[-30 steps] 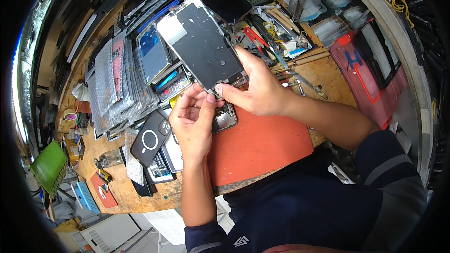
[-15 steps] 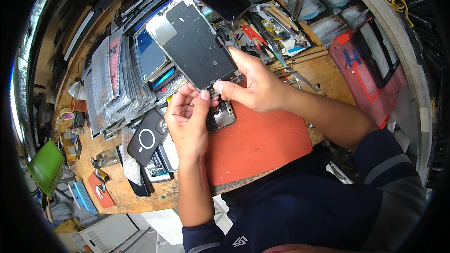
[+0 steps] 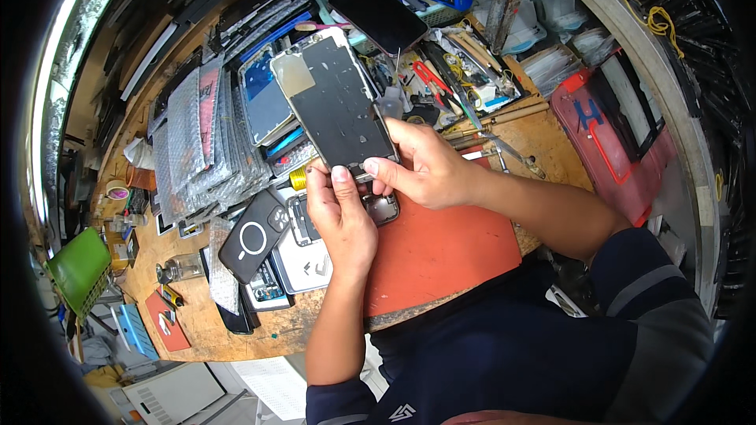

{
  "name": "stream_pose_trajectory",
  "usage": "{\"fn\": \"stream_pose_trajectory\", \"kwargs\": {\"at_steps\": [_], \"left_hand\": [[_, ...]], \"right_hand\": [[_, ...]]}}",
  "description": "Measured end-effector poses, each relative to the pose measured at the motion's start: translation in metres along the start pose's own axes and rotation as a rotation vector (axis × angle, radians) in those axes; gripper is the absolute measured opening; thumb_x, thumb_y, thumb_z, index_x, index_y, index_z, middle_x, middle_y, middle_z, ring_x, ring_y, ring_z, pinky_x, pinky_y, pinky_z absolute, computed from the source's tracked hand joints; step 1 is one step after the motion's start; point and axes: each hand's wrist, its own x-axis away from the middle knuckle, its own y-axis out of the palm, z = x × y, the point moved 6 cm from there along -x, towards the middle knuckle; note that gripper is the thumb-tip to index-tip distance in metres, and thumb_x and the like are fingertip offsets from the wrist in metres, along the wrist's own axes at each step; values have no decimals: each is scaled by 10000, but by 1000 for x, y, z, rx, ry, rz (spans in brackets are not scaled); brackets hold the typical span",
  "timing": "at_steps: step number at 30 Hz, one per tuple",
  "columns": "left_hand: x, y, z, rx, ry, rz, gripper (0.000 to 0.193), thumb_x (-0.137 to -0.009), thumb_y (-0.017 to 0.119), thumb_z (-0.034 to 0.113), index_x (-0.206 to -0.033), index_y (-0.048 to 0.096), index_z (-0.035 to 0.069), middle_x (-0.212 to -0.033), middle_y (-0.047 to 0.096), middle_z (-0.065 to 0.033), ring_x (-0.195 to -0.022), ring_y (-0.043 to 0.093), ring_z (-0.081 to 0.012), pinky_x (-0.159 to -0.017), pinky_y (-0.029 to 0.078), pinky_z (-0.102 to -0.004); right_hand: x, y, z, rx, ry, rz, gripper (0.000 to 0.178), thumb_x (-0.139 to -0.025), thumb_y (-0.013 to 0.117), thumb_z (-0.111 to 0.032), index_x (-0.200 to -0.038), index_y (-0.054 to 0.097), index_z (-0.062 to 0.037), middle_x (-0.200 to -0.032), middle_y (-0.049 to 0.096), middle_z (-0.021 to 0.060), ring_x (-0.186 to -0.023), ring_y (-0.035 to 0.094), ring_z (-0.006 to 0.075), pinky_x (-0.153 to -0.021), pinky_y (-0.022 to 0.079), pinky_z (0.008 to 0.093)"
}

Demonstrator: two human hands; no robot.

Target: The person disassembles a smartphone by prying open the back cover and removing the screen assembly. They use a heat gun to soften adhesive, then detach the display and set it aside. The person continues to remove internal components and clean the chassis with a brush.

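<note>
A phone screen panel (image 3: 340,106), its dark grey back with a silver patch facing me, is held tilted above the bench. My left hand (image 3: 344,216) pinches its lower edge between thumb and fingers. On the lower right corner my right hand (image 3: 429,164) grips the panel, thumb on the near edge and fingers behind. Below the hands lies an opened phone housing (image 3: 383,208), mostly covered by my left hand. A white tray with small metal pieces (image 3: 316,269) sits beside my left wrist. The orange-red mat (image 3: 449,256) spreads under my right forearm.
Left of my hands lie a black phone case with a white ring (image 3: 253,238) and bubble-wrapped panels (image 3: 185,138). Farther back are a dark phone (image 3: 378,14), a green basket (image 3: 461,17) and a tool tray (image 3: 480,63). A glass jar (image 3: 179,267) stands at left.
Both hands have come lower with the screen panel, and it shows a little lower and to the right. More of the white tray and the housing beneath is visible.
</note>
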Motion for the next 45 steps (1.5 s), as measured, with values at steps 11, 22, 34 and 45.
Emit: {"fn": "stream_pose_trajectory", "kwargs": {"at_steps": [11,22,34,45], "left_hand": [[-6,-8,3,-231,68,18,186,-1078,641,134,-1003,641,-36,-896,723,-70,-753,675,-94,-637,557,-269],[-20,-26,2,-327,172,-107,460,-1164,457,326,-1375,608,-54,-956,682,-86,-802,694,-180,-735,605,-316],[-18,-14,0,155,-118,-90,356,-1116,592,334,-1203,648,-6,-959,690,-40,-761,611,-92,-681,519,-253],[-19,-21,3,192,-25,-138,351,-1141,518,249,-1232,621,-74,-1084,718,-135,-840,701,-166,-693,580,-282]], "right_hand": [[0,-1,12,16,63,-35,309,-1056,576,-57,-1355,572,21,-938,683,53,-763,667,90,-696,583,289],[-8,-13,15,32,58,-10,164,-1058,608,-63,-1199,608,21,-910,678,46,-739,674,97,-667,575,279],[-7,-11,1,-218,221,-57,289,-1147,510,-249,-1242,608,6,-1033,711,66,-824,695,99,-741,609,276],[-8,-15,-4,-30,129,-25,179,-1100,611,-185,-1028,611,-22,-916,685,31,-750,661,67,-673,557,236]]}}
